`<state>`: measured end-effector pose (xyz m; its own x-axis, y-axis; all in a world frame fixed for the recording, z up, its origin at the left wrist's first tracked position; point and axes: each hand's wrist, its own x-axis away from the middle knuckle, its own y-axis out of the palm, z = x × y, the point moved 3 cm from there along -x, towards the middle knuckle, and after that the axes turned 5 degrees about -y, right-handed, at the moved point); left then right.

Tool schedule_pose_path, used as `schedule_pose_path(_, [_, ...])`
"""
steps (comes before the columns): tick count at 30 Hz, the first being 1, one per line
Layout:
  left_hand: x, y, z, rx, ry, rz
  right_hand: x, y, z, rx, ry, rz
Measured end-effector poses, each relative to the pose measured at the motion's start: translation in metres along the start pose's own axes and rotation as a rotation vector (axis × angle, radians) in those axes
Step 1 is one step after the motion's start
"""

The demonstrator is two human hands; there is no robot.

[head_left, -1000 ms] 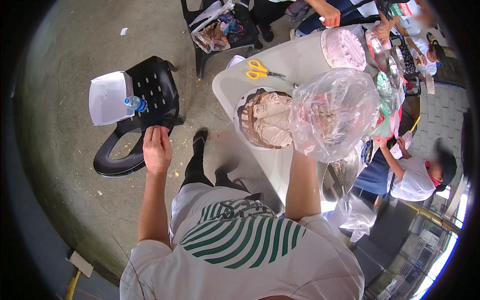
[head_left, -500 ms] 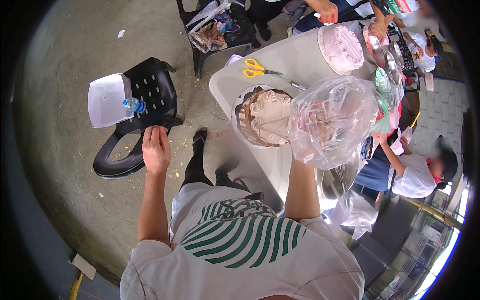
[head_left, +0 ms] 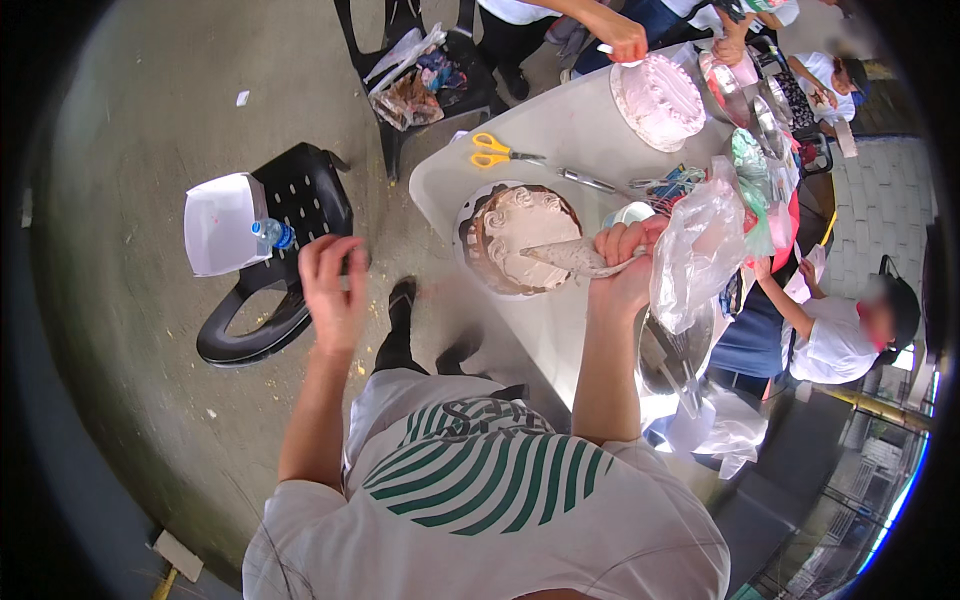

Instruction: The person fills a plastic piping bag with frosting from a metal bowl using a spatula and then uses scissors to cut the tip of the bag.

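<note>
A white table (head_left: 560,130) stands on bare concrete. Over the cake (head_left: 510,235) near its corner, the right hand (head_left: 625,265) grips a piping bag (head_left: 690,250); the left hand (head_left: 335,285) hangs open beside it. Bowls beyond blur together.

A clear plastic piping bag (head_left: 640,255), filled with pale brown frosting, is being held tilted, its narrow tip lying low over the near cake (head_left: 520,238) and its loose upper part billowing out beyond that cake's right side. The round cake, coated in pale brown frosting with piped swirls along its far rim, is sitting on a dark board.
</note>
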<state>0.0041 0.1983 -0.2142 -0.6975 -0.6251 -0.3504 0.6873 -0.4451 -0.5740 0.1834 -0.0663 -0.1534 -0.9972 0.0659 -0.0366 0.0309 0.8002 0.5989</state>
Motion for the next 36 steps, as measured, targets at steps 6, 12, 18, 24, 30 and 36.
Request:
schedule_pose_path(6, [-0.065, 0.040, 0.158, 0.465, 0.394, -0.526, -0.001, -0.028, 0.004, -0.124, -0.036, 0.014])
schedule_pose_path(12, [-0.077, 0.089, 0.267, 0.237, 0.706, -0.840, 0.005, -0.030, 0.030, 0.069, 0.028, -0.071])
schedule_pose_path(18, [-0.082, 0.097, 0.289, 0.222, 0.668, -0.771, 0.010, 0.000, 0.002, 0.296, 0.075, -0.097])
schedule_pose_path(24, [-0.068, 0.100, 0.313, 0.174, 0.727, -0.672, 0.027, -0.007, 0.005, 0.065, -0.244, -0.139])
schedule_pose_path(30, [-0.052, 0.087, 0.296, 0.236, 0.709, -0.691, 0.018, -0.029, 0.024, 0.470, -0.180, -0.033])
schedule_pose_path(36, [-0.092, 0.031, 0.153, 0.095, 0.195, -0.363, 0.009, -0.026, 0.004, -0.094, 0.060, 0.035])
